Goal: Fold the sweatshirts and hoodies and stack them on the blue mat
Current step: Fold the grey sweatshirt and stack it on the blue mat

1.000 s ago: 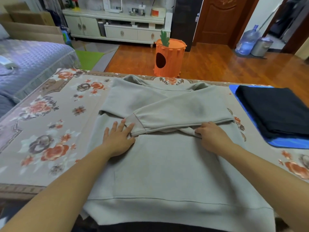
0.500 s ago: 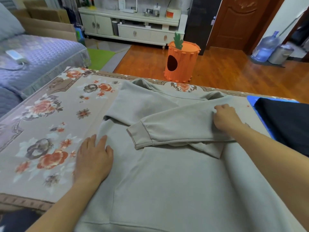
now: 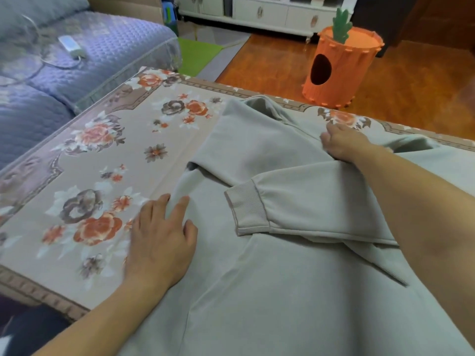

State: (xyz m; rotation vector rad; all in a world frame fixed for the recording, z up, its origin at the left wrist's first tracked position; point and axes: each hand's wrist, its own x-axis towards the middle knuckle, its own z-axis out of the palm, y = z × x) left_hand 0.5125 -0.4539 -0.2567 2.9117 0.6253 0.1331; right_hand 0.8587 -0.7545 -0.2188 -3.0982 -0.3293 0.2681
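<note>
**Soft, limp sweatshirt: take it by the edges, not the middle**

The grey sweatshirt [image 3: 295,273] lies flat on the worktop [image 3: 108,160], which has a floral cover, with its hem toward you and its collar toward the far edge. One sleeve is folded across the chest, and its ribbed cuff [image 3: 248,210] sits near the middle of the sweatshirt.

Your left hand [image 3: 160,242] lies flat with straight fingers on the left side edge of the sweatshirt, pressing and holding nothing. Your right hand [image 3: 344,145] is at the collar side of the sweatshirt, above the folded sleeve, with fingers curled into the fabric; it seems to pinch a fold there.

The fabric looks thick and fleecy, so I judge it is soft, not slippery, and a little heavy for cloth. It will sag where you do not support it. Take it at the side seam and shoulder together, and fold slowly, because the loose sleeve can slide out.

The blue mat is not visible now.
</note>
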